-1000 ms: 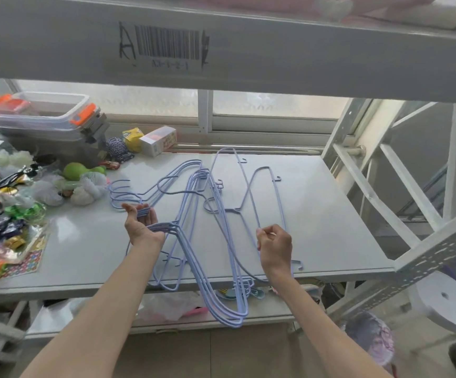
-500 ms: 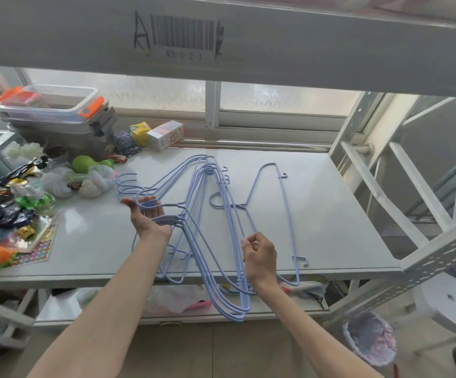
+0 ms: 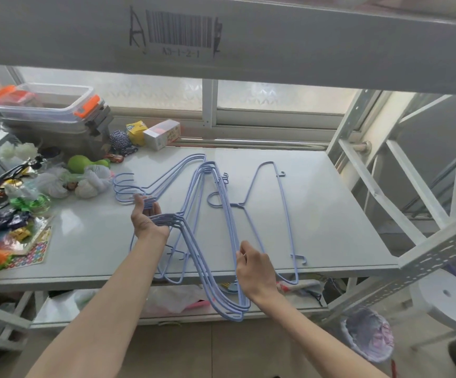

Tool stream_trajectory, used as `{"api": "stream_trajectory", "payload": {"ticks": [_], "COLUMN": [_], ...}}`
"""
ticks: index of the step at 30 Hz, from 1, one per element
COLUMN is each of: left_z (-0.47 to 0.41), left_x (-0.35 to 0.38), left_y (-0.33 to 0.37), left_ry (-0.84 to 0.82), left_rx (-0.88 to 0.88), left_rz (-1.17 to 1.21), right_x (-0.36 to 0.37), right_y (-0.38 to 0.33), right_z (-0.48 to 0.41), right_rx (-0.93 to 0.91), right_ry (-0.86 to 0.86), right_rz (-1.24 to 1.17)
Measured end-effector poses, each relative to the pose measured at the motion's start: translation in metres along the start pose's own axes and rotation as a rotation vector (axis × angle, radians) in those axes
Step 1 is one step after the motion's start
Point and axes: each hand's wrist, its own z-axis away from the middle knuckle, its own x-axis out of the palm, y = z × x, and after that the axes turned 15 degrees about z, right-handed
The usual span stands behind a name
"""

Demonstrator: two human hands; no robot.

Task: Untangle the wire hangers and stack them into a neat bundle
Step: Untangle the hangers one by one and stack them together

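Gripping hanger bundle necks: left hand; right hand pinching bottom wires.

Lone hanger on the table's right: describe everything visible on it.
The lone hanger is thin light-blue wire, lying flat on the white table, hook pointing left where the hanger bundle crosses it. Twisted neck; two small notch hooks on the long bar. Its near corner overhangs the table's front edge. The right hand covers part of its lower arm; whether the fingers pinch it is unclear.
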Motion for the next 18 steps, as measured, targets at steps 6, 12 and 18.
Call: {"api": "stream_trajectory", "payload": {"ticks": [6,12,18], "left_z": [-0.001,-0.004,-0.007], "left_x": [-0.001,-0.006,-0.004], "left_y": [-0.001,-0.001,-0.002], "left_ry": [0.022,0.028,0.039], "left_rx": [-0.012,-0.017,-0.002], "left_rz": [0.038,0.066,0.075], "right_x": [-0.011,-0.007,-0.017], "right_y": [-0.002,-0.001,0.010], "right_z": [-0.001,-0.004,-0.015], "right_rx": [-0.115,-0.174,-0.092], "right_ry": [0.041,0.037,-0.004], "right_rz": [0.260,0.380,0.252]}}
